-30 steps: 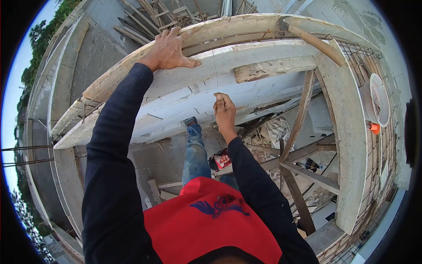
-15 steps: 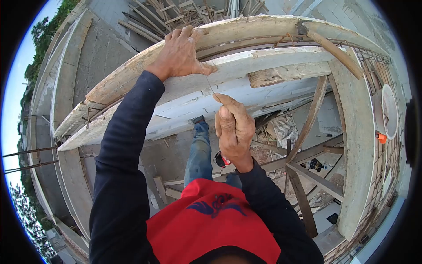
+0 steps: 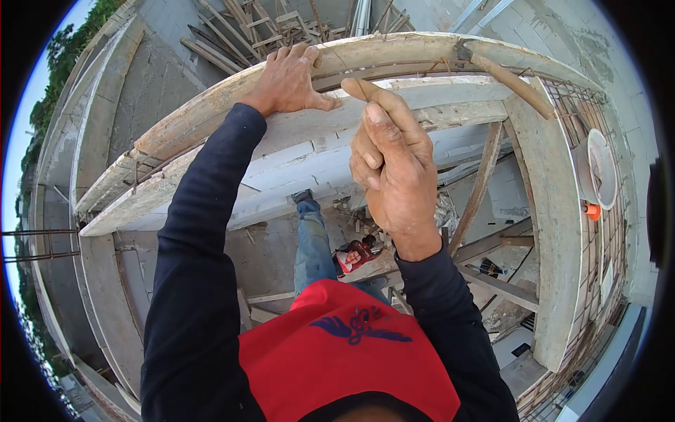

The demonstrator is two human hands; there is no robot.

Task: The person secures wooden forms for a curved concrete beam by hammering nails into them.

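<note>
My left hand (image 3: 287, 81) grips the top of the curved wooden formwork. Its fingers curl over the outer board (image 3: 394, 46), and its thumb presses on the inner board (image 3: 394, 104); a narrow gap with rebar runs between the two. Closer to me, my right hand (image 3: 397, 158) is raised over the inner board with thumb and index finger pinched on a thin wire (image 3: 345, 63). The wire rises from those fingers toward the gap, and its far end is too fine to make out. A hammer (image 3: 513, 84) rests across the boards to the right.
A white bucket (image 3: 612, 169) and an orange object (image 3: 593, 211) sit by the rebar mesh (image 3: 594, 274) at right. Wooden braces (image 3: 478, 190) cross below me. Scrap timber (image 3: 271, 24) is heaped beyond the formwork. Rebar ends (image 3: 42, 232) stick out at left.
My right hand has moved up and slightly right, drawing the wire upward above the inner board. My left hand keeps its place on the boards. The view has shifted a little.
</note>
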